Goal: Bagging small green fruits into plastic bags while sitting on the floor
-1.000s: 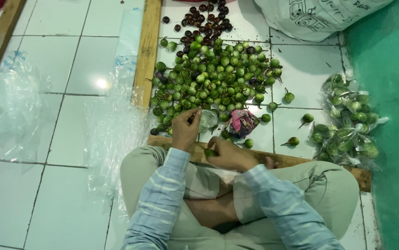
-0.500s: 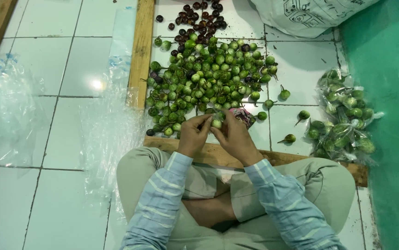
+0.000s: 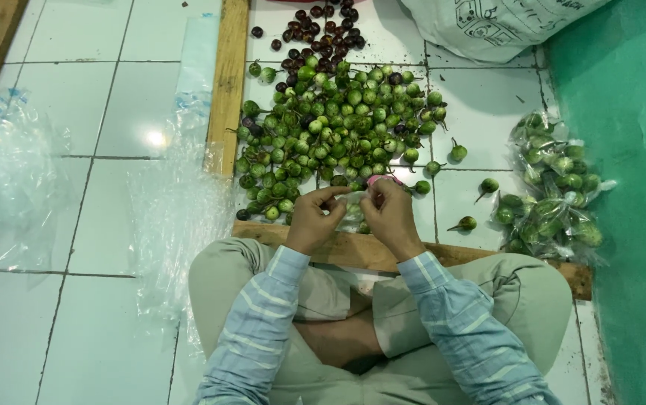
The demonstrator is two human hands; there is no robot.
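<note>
From the head camera, you sit cross-legged on a glossy white tiled floor (image 3: pixel 53 322), looking down at your 2 hands. Your left hand (image 3: pixel 314 219) and right hand (image 3: pixel 392 216) meet over a small clear plastic bag of round green fruits (image 3: pixel 353 210), both sets of fingers pinched on its crinkled film; it sits between your hands, just above the flat wooden plank (image 3: pixel 353 251) in front of your knees. A scrap of pink material (image 3: pixel 383 178) shows at your right fingertips.

Beyond your hands lies a wide heap of small, smooth, round green fruits with thin stems (image 3: pixel 330 127), with a smaller cluster of dark purple ones (image 3: pixel 315 26) at its far end. To your right, filled shiny clear bags of green fruits (image 3: pixel 555 191) lie beside a green wall (image 3: pixel 630 150). To your left, loose clear plastic sheets (image 3: pixel 8 180) lie rumpled on the tiles.
</note>
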